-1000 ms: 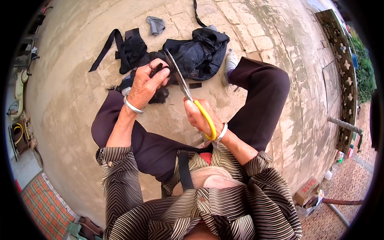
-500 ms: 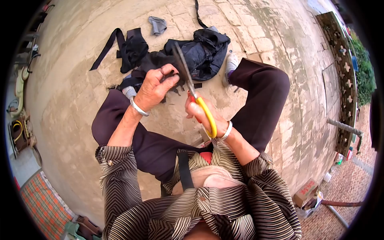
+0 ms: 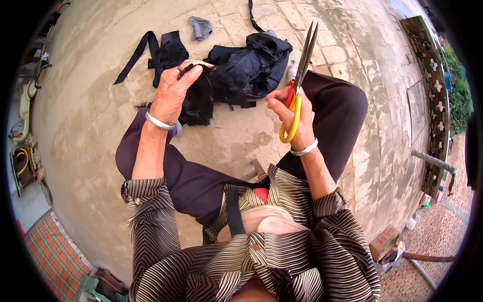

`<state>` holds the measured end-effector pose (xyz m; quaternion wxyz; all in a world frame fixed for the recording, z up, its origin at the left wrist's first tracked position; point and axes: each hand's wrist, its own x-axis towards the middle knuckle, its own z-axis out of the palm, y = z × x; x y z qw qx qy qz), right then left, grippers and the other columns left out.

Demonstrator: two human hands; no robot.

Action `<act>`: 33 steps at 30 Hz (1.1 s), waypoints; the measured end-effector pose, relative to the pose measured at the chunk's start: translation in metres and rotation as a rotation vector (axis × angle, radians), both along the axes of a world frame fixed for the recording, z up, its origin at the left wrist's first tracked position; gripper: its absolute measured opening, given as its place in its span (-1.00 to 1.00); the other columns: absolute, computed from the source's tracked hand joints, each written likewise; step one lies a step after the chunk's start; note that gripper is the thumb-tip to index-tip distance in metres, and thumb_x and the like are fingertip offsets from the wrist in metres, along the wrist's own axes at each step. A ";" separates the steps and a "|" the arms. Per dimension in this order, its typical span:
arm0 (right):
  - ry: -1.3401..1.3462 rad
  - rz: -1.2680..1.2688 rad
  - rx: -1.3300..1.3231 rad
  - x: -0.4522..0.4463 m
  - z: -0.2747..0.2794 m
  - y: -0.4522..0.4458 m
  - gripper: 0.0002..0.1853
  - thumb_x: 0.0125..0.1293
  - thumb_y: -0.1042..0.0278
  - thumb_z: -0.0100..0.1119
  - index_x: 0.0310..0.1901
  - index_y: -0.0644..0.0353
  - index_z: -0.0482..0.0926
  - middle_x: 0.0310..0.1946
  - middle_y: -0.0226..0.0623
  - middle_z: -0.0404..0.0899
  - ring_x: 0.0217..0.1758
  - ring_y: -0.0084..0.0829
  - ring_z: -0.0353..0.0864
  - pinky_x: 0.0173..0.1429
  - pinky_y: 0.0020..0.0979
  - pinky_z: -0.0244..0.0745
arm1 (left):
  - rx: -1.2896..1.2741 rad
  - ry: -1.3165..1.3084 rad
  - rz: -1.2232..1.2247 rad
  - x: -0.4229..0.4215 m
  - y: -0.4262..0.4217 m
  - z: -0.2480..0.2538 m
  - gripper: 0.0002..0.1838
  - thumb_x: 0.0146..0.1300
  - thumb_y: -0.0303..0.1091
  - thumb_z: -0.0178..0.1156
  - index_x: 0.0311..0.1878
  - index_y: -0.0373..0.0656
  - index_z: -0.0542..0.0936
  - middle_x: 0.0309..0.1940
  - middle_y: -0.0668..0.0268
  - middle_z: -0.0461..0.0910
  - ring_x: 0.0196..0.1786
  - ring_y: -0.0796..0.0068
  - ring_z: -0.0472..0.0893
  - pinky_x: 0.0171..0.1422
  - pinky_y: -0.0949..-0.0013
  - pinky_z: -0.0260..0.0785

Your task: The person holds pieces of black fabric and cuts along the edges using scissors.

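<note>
The hands are apart. The left hand [image 3: 170, 95] pinches dark cloth [image 3: 197, 104] beside the black bag [image 3: 251, 73]; the right hand [image 3: 301, 120] grips scissors [image 3: 304, 63], blades pointing far. Best keep the cloth taut and fingertips clear of the blades.

The person wears a long-sleeved shirt [image 3: 287, 249] in narrow dark and cream stripes, which run at angles and meet in chevrons in places. The left sleeve [image 3: 153, 221] ends in a gathered cuff [image 3: 146, 190] with a small light brown button [image 3: 137, 201]; another brownish button [image 3: 255, 247] shows on the front. A smooth silver-coloured bangle [image 3: 160, 122] circles the left wrist, and a similar bright bangle [image 3: 304, 147] the right. The trousers [image 3: 334, 113] are plain, very dark purple-brown. A flat black strap [image 3: 234, 211] crosses pale pink fabric [image 3: 274, 220] at the front, beside a small red patch [image 3: 260, 194].
</note>
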<state>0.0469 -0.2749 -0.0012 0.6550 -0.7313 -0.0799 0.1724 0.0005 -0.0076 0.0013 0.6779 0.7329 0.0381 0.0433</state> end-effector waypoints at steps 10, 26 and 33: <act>-0.014 0.329 0.289 0.021 -0.014 0.071 -0.61 0.01 0.58 0.41 -0.28 0.20 0.32 -0.19 -0.19 0.60 -0.05 -0.48 0.56 0.08 -0.39 0.46 | -0.612 0.117 0.107 -0.001 -0.009 0.002 -0.75 0.41 -0.30 0.11 0.01 -0.24 0.60 -0.05 0.21 0.65 0.05 0.46 0.60 0.11 0.33 0.52; 0.118 0.190 0.291 0.019 0.011 0.054 -0.75 0.00 0.68 0.29 -0.37 0.17 0.42 -0.44 -0.54 0.38 -0.42 -0.70 0.33 -0.35 -0.58 0.25 | -0.448 0.163 0.091 -0.006 0.008 0.001 -0.78 0.24 -0.46 0.25 -0.08 -0.35 0.57 -0.30 0.23 0.67 -0.38 0.55 0.67 -0.34 0.52 0.58; 0.110 0.154 0.260 0.026 0.005 0.041 -0.78 0.01 0.66 0.28 -0.34 0.21 0.45 -0.42 -0.50 0.43 -0.38 -0.65 0.41 -0.25 -0.58 0.30 | -0.467 0.158 0.044 -0.006 0.009 0.013 -0.66 0.30 -0.41 0.19 0.06 -0.44 0.52 -0.34 0.24 0.67 -0.44 0.54 0.66 -0.44 0.50 0.56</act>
